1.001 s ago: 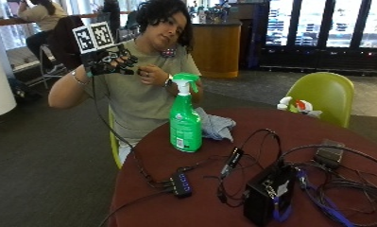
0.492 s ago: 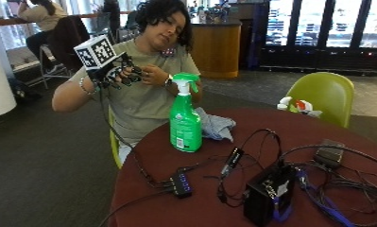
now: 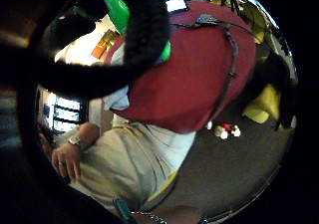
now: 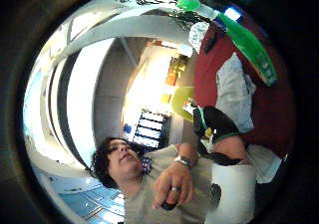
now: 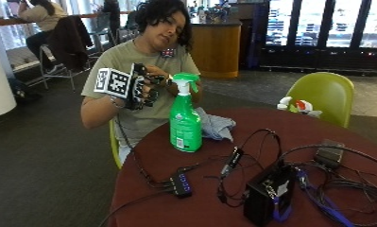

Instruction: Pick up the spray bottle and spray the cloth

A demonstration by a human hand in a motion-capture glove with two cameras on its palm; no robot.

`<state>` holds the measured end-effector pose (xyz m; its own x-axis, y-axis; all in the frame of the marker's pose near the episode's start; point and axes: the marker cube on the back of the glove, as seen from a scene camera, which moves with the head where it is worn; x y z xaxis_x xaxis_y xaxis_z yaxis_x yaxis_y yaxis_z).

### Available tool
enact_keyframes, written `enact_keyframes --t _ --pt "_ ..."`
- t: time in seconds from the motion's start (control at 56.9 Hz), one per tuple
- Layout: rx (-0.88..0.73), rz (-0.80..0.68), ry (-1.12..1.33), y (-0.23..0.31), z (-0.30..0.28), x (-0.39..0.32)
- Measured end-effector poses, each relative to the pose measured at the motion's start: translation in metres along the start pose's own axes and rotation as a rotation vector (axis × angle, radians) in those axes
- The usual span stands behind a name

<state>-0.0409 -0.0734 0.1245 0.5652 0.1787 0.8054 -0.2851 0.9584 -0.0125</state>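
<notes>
A green spray bottle (image 5: pixel 185 124) stands upright on the round red worktop (image 5: pixel 251 142), near its left edge; what it holds cannot be made out. Just behind and right of it lies a crumpled pale cloth (image 5: pixel 216 126), partly hidden by the bottle. The gloved right hand (image 5: pixel 144 85) is raised near the trigger head, apart from it, fingers (image 5: pixel 151 92) loosely curled and holding nothing. The bare hand is mostly hidden behind the bottle top.

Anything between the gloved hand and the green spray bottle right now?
Nothing visible. The black-gloved right hand hovers beside the trigger head of the green plastic spray bottle, standing upright on the round red table.
</notes>
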Motion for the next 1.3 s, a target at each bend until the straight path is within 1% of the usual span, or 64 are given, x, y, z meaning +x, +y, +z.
enact_keyframes --t 0.176,0.351,0.492,0.544,0.58,0.65,0.703,0.755,0.843,0.896,0.948,1.019,1.159,1.3 --pt "0.094 0.039 -0.054 -0.038 0.014 0.011" --pt "0.212 0.079 -0.073 -0.065 0.016 0.021" --pt "0.466 0.093 -0.095 -0.079 0.012 0.028" --pt "0.572 0.056 -0.065 -0.086 0.008 0.032" --pt "0.593 0.031 -0.029 -0.088 0.006 0.035" --pt "0.557 0.034 0.021 -0.089 0.006 0.037" --pt "0.512 0.072 0.013 -0.091 0.008 0.038" --pt "0.510 0.114 -0.012 -0.099 0.010 0.039" --pt "0.405 0.067 -0.027 -0.088 0.013 0.041" --pt "0.430 0.080 -0.022 -0.087 0.011 0.040" --pt "0.448 0.033 0.029 -0.083 0.008 0.039" --pt "0.332 0.000 0.103 -0.062 0.008 0.031" --pt "0.150 -0.196 0.288 -0.033 0.002 0.018" --pt "0.021 -0.237 0.406 -0.007 -0.014 0.006"
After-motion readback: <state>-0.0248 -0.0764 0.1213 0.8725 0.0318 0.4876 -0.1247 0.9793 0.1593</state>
